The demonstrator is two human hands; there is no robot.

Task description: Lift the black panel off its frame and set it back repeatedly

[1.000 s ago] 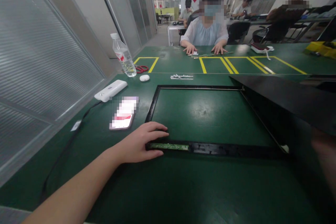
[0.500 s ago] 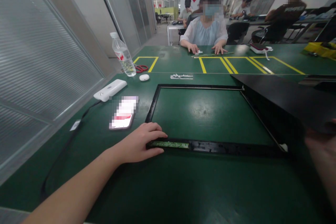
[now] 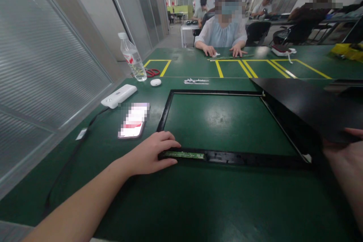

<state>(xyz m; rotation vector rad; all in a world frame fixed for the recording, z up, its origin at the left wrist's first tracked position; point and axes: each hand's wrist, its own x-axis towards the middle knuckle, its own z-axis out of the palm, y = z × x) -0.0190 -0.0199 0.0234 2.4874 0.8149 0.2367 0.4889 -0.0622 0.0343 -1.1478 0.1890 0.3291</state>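
Observation:
A black rectangular frame point(image 3: 167, 111) lies flat on the green table, its near bar carrying a green circuit strip point(image 3: 184, 154). My left hand point(image 3: 150, 155) grips the frame's near left corner, fingers over the bar and thumb along its front. My right hand point(image 3: 344, 164) at the right edge holds a large black panel point(image 3: 306, 106) tilted up over the frame's right side, thumb on top of its near edge.
Left of the frame lie a phone point(image 3: 133, 124), a white power bank point(image 3: 119, 95) with a black cable, a water bottle point(image 3: 132, 58), red scissors point(image 3: 153, 72) and a small white case point(image 3: 155, 82). A seated person point(image 3: 224, 32) works across the table with yellow-taped boxes.
My right hand has come further into view at the right, its thumb now on the panel's near edge. The panel has lifted slightly. The left hand stays on the frame corner.

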